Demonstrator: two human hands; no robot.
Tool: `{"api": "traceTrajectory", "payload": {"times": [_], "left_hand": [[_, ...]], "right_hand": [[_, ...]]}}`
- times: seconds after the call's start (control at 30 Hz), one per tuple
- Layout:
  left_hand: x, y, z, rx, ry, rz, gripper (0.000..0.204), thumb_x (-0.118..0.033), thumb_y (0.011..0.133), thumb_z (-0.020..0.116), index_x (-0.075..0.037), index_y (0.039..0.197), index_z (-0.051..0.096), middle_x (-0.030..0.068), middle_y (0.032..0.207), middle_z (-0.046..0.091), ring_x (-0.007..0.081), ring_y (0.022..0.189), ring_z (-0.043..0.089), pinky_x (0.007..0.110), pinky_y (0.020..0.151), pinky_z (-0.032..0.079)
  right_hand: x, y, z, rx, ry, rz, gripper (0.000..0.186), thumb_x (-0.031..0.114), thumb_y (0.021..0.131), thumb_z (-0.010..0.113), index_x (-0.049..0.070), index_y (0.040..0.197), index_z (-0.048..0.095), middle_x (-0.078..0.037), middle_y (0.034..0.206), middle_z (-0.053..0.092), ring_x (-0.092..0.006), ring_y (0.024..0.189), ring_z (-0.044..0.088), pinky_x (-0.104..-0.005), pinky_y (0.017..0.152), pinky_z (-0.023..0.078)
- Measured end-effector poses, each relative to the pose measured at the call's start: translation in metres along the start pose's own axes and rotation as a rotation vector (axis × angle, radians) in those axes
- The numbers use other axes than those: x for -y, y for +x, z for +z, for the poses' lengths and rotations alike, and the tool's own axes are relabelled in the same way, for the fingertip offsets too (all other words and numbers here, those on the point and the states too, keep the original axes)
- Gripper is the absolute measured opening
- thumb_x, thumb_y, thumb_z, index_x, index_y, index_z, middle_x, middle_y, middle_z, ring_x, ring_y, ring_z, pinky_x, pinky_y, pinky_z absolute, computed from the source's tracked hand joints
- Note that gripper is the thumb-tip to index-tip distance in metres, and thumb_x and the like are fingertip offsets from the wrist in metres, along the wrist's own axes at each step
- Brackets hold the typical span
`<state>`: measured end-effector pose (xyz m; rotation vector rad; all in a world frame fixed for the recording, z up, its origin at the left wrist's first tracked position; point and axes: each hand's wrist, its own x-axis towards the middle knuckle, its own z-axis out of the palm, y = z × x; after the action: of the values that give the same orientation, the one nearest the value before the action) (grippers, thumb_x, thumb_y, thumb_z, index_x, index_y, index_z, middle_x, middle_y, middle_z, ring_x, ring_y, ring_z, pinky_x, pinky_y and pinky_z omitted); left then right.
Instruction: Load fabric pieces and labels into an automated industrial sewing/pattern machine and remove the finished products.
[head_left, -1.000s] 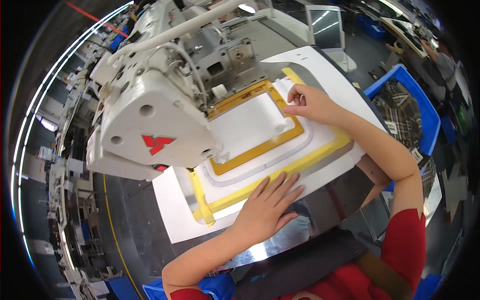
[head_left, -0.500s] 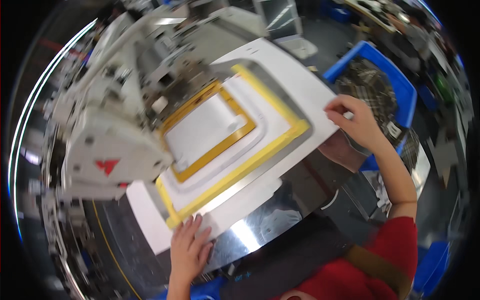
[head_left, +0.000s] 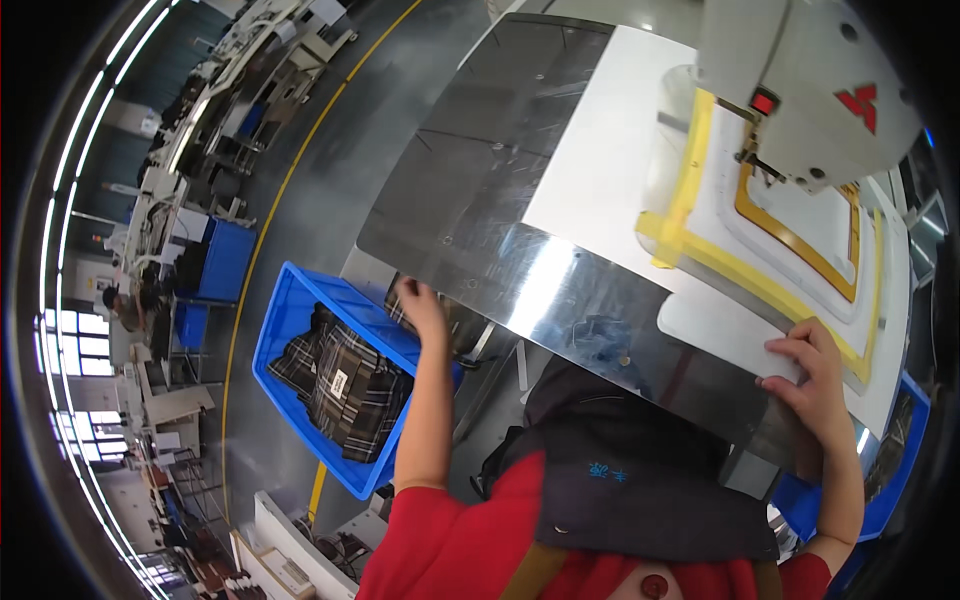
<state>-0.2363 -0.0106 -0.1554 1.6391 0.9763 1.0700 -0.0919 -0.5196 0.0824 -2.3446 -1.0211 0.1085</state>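
At the near left edge of the polished metal table (head_left: 480, 180), my left hand (head_left: 422, 308) is closed with its fingers curled at a piece of dark plaid cloth (head_left: 458, 326). The fingertips are partly hidden. My right hand (head_left: 812, 375) lies open, thumb and fingers apart, at the near edge of a white sheet (head_left: 580, 170). Just beyond those fingers is a white template bordered with yellow tape (head_left: 740, 285). A gold-coloured clamp frame (head_left: 800, 245) sits inside that border, under the pale sewing machine head (head_left: 815, 90).
Left of the table stands a blue bin (head_left: 300, 385) holding folded plaid cloth (head_left: 345, 385). Another blue bin (head_left: 905, 455) is at the right. A yellow floor line (head_left: 290, 170) runs past machines and benches at the far left.
My view has swung left, so machine and template now appear at the right. My left hand has left the template corner for the plaid cloth; my right hand now rests on the sheet's near edge.
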Motion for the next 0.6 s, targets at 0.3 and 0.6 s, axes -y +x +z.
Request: {"api": "traceTrajectory", "payload": {"times": [0.3, 0.6], "left_hand": [[0.13, -0.058, 0.043, 0.23, 0.557, 0.213, 0.028, -0.018, 0.085, 0.057, 0.0, 0.105, 0.06, 0.0242, 0.096, 0.065, 0.0435, 0.092, 0.061, 0.05, 0.079, 0.048], [0.072, -0.052, 0.026, 0.447, 0.599, -0.037, 0.022, -0.02, 0.089, 0.054, -0.003, 0.099, 0.063, 0.0221, 0.095, 0.065, 0.0413, 0.093, 0.062, 0.047, 0.078, 0.048]], "right_hand": [[0.031, 0.01, 0.019, 0.074, 0.054, -0.014, 0.028, 0.012, 0.064, 0.079, 0.009, 0.09, 0.069, -0.007, 0.079, 0.055, -0.0253, 0.075, 0.055, -0.0351, 0.065, 0.044], [0.032, 0.039, 0.012, 0.226, 0.165, -0.046, 0.019, 0.007, 0.071, 0.076, 0.008, 0.089, 0.07, -0.006, 0.078, 0.058, -0.0202, 0.065, 0.058, -0.0294, 0.058, 0.047]]}}
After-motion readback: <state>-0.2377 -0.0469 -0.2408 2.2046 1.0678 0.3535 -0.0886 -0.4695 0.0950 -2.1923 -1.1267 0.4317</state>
